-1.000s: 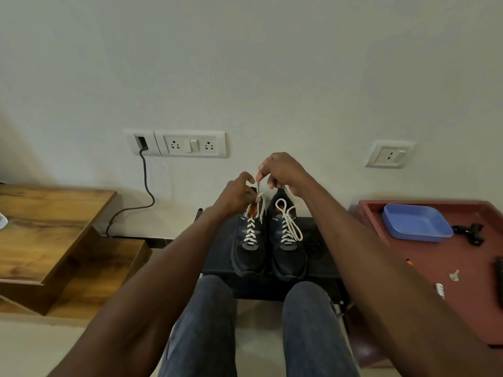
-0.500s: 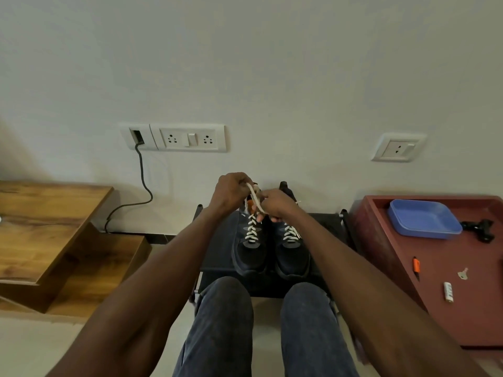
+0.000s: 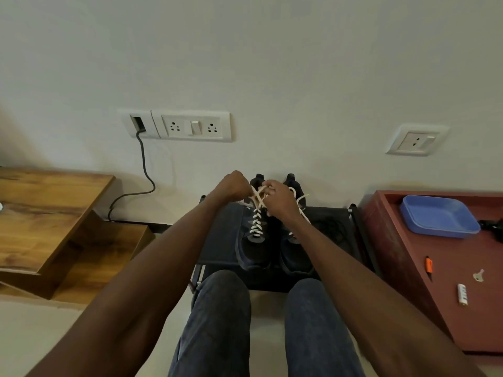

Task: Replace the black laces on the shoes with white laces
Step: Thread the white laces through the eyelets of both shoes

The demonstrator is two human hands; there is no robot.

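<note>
Since half a second ago my hands have drawn apart, and the white lace [image 3: 257,198] ends now cross between them. Both dark shoes [image 3: 254,240] stand side by side on the black rack [image 3: 220,240] at centre frame, bare wall behind, red cabinet [image 3: 424,278] right. My left hand [image 3: 234,186] and right hand [image 3: 280,198] each pinch one lace end with curled fingers above the left-of-frame shoe.

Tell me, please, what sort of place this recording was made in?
Probably a room in a home: a plain wall with switch-and-socket plates, a wooden side table, and a low black rack holding a pair of shoes.
</note>
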